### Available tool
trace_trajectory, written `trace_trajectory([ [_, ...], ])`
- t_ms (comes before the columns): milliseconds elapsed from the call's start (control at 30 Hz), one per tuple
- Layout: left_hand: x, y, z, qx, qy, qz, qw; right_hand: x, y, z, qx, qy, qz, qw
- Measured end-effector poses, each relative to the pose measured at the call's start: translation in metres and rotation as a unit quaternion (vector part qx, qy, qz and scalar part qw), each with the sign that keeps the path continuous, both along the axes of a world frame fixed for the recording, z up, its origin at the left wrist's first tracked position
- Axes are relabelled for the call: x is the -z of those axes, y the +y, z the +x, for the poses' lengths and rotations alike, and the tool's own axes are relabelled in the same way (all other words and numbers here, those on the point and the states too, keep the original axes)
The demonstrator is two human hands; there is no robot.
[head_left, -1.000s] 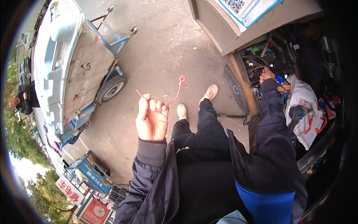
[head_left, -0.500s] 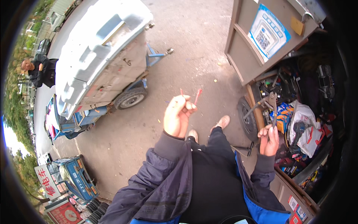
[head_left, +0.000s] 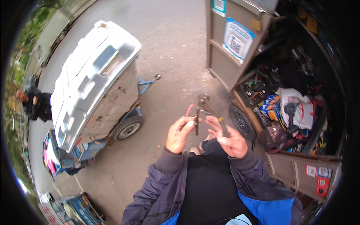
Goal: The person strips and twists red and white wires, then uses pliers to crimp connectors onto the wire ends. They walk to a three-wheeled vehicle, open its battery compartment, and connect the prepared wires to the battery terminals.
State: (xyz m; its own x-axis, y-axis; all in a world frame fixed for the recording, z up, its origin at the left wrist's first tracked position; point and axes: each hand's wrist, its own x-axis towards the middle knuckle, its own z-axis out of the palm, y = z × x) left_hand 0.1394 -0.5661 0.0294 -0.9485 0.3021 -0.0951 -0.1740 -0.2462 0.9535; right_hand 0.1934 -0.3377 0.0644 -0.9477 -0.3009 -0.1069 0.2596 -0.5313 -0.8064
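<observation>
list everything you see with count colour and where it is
wire: 1, red, in the left hand
pliers: 1, dark grey, in the right hand
trailer: 1, whitish on blue frame, left
blue cart: 1, lower left
bystander: 1, dark clothes, far left
cabinet: 1, brown, open, right
loose wheel: 1, black, beside cabinet
plastic bag: 1, white and red, inside cabinet
other cabinet contents: too jumbled to count
jacket: 1, dark with blue, worn
left hand: 1, lower centre
right hand: 1, lower centre
</observation>
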Motion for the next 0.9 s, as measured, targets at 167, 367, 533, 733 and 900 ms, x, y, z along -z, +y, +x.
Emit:
trace_trajectory([
  [167,0.004,0.024,-0.01,-0.04,-0.021,0.012,0.999,0.025,0.013,-0.026,-0.074,-0.022,-0.051,0.996],
  [367,0.015,0.078,-0.038,0.057,-0.057,0.001,0.997,0.042,0.041,-0.046,-0.038,-0.035,-0.13,0.99],
  [533,0.023,0.117,-0.06,0.144,-0.081,-0.023,0.986,0.051,0.076,-0.044,0.027,-0.07,-0.133,0.988],
  [733,0.022,0.14,-0.075,0.245,-0.091,-0.072,0.963,0.054,0.084,-0.014,0.172,-0.079,0.018,0.982],
  [900,0.014,0.127,-0.116,0.284,-0.056,-0.116,0.95,0.044,0.076,0.032,0.294,-0.18,0.305,0.888],
])
